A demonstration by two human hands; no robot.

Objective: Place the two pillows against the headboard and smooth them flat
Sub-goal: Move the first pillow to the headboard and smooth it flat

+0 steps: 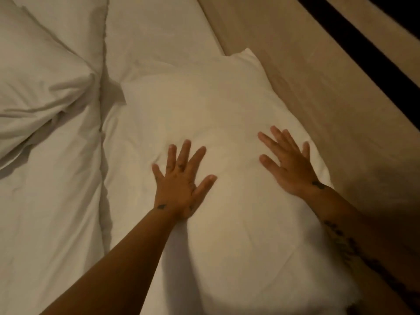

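Both hands — left (181,180), right (289,165) — lie flat, fingers spread, on pillow (216,114).

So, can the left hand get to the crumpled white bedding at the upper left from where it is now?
Probably yes. The left hand lies flat and empty on the pillow, and only bare sheet separates it from the crumpled bedding.

No readable text anywhere.

Plain white on the pillow (204,123), the sheet (159,37) and the duvet (45,64); bare beige on the headboard (318,76). Small dark marks on the left hand (181,185), the right hand (288,164) and both wrists, too blurred to read as letters or numbers.
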